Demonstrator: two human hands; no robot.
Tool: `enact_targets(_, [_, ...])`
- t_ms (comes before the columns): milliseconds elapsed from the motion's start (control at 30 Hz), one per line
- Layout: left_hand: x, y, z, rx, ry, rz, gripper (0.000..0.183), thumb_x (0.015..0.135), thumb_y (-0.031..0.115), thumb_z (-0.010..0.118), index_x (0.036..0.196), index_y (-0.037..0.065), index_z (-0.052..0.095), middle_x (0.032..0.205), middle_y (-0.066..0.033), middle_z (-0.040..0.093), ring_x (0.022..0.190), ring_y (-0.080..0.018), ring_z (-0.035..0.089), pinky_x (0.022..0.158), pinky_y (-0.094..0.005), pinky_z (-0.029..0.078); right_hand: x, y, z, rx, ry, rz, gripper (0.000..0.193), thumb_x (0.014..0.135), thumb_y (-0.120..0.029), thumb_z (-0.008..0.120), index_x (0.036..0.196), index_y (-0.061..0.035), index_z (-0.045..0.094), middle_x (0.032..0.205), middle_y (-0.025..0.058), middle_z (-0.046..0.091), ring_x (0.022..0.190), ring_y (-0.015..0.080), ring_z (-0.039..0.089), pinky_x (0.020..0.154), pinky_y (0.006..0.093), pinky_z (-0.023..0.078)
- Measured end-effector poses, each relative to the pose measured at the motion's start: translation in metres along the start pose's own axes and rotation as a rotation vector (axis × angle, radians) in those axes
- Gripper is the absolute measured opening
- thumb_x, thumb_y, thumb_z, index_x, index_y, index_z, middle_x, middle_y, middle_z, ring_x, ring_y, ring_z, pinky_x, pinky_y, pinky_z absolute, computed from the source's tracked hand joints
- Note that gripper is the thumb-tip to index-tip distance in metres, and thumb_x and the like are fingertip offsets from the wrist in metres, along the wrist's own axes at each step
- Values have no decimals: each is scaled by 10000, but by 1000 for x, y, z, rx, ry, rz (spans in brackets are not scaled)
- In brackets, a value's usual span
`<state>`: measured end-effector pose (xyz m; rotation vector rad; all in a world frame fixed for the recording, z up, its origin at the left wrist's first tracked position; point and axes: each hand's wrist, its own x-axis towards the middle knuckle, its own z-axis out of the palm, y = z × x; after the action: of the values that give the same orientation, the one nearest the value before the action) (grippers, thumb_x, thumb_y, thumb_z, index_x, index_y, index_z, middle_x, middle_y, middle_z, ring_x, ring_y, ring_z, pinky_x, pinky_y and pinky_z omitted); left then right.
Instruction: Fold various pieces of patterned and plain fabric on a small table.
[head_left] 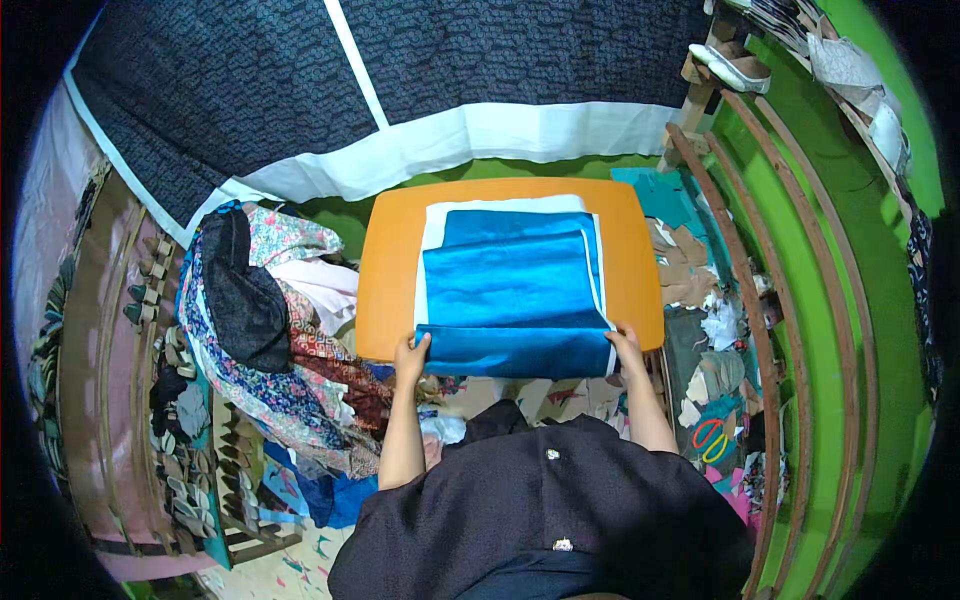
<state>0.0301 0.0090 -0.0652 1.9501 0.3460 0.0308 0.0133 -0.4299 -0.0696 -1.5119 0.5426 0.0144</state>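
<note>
A length of shiny blue fabric (505, 275) with a white layer beneath it lies over the orange table (390, 220). Its near end hangs past the table's front edge. My left hand (411, 357) grips the near left corner, thumb on top and the other fingers hidden under the cloth. At the near right corner, my right hand (627, 350) holds the fabric in the same way. Between the two hands the near strip looks folded or bent along a straight crease. White lining (435, 225) shows along the far, left and right sides of the blue.
Left of the table is a heap of patterned cloths (280, 330). Wooden racks with shoes (185, 480) stand further left. At the right are wooden rails (800, 300), fabric scraps (720, 375) and scissors with red and yellow handles (711, 441). A dark curtain (520, 55) hangs behind.
</note>
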Motion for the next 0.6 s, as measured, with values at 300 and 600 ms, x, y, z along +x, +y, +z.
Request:
enact_targets(300, [-20,8,-4,66,22,-160,520,684,471,675,886,-7,657,814,-141,651,769,-222,609,711,-332,455,-20,5,16,-519,44,-90,638,685,-339,703,1150,36,479,1132,196,527,1061,292,499,902,343,371])
enact_targets(600, [42,22,-15,-108,-313,-650,751,572,406,773,1100,-65,524,978,-204,590,816,-305,596,699,-442,464,3,12,26,-436,73,-17,850,582,-210,757,1276,-5,312,1238,233,441,1141,338,440,935,372,352])
